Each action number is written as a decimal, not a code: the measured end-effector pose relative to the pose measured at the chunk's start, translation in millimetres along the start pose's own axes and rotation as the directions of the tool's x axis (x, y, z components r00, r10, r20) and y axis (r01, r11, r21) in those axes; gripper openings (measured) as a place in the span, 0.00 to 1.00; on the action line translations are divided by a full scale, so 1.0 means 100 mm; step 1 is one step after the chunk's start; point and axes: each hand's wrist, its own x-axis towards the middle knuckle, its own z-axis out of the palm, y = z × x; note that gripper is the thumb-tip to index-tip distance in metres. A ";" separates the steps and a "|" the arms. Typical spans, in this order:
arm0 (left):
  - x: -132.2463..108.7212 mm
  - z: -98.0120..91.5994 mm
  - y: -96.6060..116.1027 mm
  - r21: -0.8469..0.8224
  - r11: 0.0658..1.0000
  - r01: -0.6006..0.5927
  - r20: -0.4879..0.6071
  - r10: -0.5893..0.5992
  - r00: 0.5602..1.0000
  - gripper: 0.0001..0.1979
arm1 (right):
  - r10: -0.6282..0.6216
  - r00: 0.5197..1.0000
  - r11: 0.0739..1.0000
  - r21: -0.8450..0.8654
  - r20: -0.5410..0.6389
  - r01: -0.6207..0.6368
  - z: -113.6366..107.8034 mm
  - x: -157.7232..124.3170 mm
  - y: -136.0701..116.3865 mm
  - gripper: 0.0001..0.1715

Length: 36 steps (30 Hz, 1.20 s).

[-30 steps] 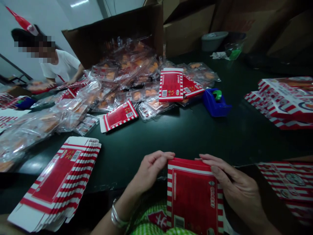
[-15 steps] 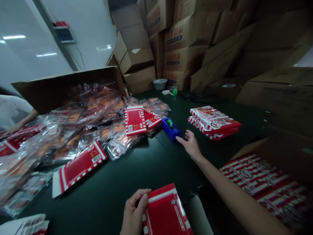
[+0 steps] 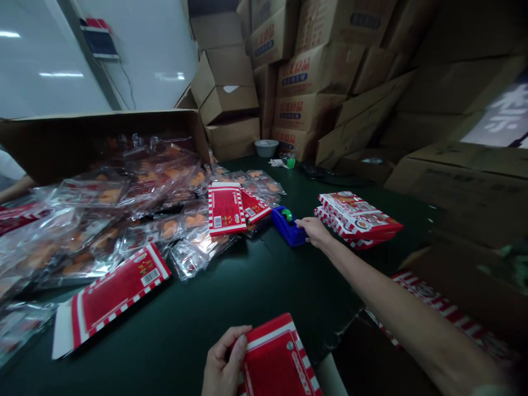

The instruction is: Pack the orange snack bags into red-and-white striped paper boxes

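My left hand (image 3: 226, 357) is closed on the edge of a red and white striped carton (image 3: 275, 360) at the bottom middle. The carton's lower part runs out of view. My right hand (image 3: 314, 231) reaches forward to a blue tape dispenser (image 3: 290, 231) with a green-cored roll. Its thumb and fingers are pinched together at the dispenser's near end, on the tape; the strip itself is too thin to make out. Right of this hand lies a small stack of striped cartons (image 3: 357, 214).
Bagged orange snacks (image 3: 144, 176) spill from a large cardboard box (image 3: 165, 118) on the left. A flat carton (image 3: 115, 297) lies before them, and two more (image 3: 226, 209) rest on the bags. An open box (image 3: 462, 269) at right holds striped cartons. Cardboard boxes (image 3: 309, 71) are stacked behind.
My right hand has closed from spread fingers to a pinch at the tape dispenser. The left hand keeps its hold on the carton. The view has shifted slightly.
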 end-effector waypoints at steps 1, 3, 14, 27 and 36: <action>0.01 0.00 -0.02 -0.001 1.000 0.000 -0.012 0.000 1.000 0.27 | 0.002 1.000 1.000 0.031 -0.008 -0.002 0.00 -0.02 -0.03 0.17; 0.02 0.00 -0.05 -0.006 1.000 0.007 -0.027 -0.007 1.000 0.28 | -0.010 1.000 0.996 0.087 -0.022 0.012 -0.02 -0.10 -0.06 0.17; 0.06 -0.12 -0.07 -0.113 0.974 0.198 0.070 -0.191 0.979 0.31 | 0.106 0.974 0.880 0.438 0.198 -0.185 -0.07 -0.66 0.02 0.12; 0.01 0.02 -0.01 -0.110 0.986 0.128 -0.008 -0.130 0.991 0.30 | 0.145 0.983 0.888 0.424 0.108 -0.178 0.24 -0.61 0.38 0.13; -0.09 -0.04 0.74 -0.070 0.922 -0.380 -0.086 0.374 0.923 0.09 | 0.228 0.970 0.919 0.310 0.086 -0.243 0.15 -0.57 0.04 0.11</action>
